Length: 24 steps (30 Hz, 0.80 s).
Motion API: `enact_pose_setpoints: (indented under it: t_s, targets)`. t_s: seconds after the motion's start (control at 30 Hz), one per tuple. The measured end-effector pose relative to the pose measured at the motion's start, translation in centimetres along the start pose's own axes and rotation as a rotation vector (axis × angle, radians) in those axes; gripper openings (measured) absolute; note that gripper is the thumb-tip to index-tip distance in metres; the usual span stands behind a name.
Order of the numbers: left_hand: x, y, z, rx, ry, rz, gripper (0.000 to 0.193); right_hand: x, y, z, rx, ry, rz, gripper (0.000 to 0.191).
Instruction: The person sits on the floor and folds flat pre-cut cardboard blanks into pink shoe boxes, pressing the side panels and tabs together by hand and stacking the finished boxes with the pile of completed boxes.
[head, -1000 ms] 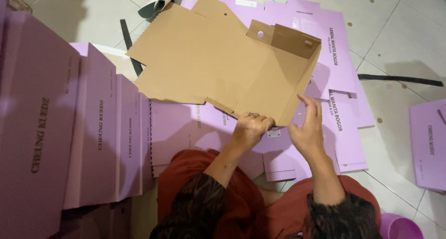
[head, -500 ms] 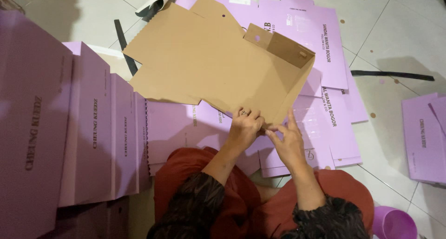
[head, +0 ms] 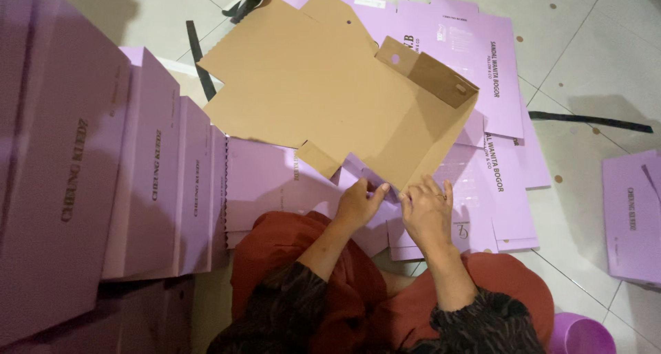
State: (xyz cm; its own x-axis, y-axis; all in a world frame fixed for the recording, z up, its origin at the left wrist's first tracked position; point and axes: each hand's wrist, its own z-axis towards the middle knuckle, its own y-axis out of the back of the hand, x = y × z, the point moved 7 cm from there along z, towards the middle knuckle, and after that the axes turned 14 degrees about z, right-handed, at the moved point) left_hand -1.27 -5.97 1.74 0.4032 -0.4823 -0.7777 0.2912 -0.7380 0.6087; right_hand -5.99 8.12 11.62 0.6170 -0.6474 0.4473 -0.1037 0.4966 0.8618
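Note:
I hold a die-cut cardboard box blank (head: 323, 99), brown on the inside and lilac outside, above my lap. One end wall (head: 427, 72) stands folded up at its right. My left hand (head: 358, 202) pinches the near edge flap with thumb and fingers. My right hand (head: 427, 213), a ring on one finger, grips the same near edge just to the right, the two hands almost touching. My knees in red trousers (head: 344, 285) lie below.
Several assembled lilac boxes (head: 103, 175) are stacked in a row at my left. Flat lilac blanks (head: 475, 58) cover the tiled floor ahead. Another lilac box (head: 630, 216) lies at right, a black strap (head: 592, 122) beyond it, a purple tub (head: 582, 335) by my knee.
The cardboard blank has tilted and shifted slightly left. My right hand dropped from the blank's right side to its near edge, close beside my left hand.

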Motion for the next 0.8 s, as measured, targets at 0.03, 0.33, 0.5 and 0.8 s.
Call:
enact_pose_setpoints:
  t_s: [0.03,0.33,0.5,0.8]
  targets:
    - [0.1,-0.3,0.2,-0.013,-0.035,0.000,0.058,0.0,-0.1,0.1,0.022,-0.011,0.005,0.019]
    - [0.6,-0.3,0.4,-0.032,-0.047,0.056,0.052,0.0,-3.3,-1.4,0.322,-0.202,0.170,0.020]
    - [-0.5,-0.3,1.2,0.053,-0.128,-0.075,0.037,0.6,-3.8,-1.1,0.168,-0.125,0.378,0.018]
    - [-0.2,1.1,1.3,0.035,-0.073,-0.068,0.034,-2.5,-6.6,-1.1,0.284,-0.416,0.808,0.017]
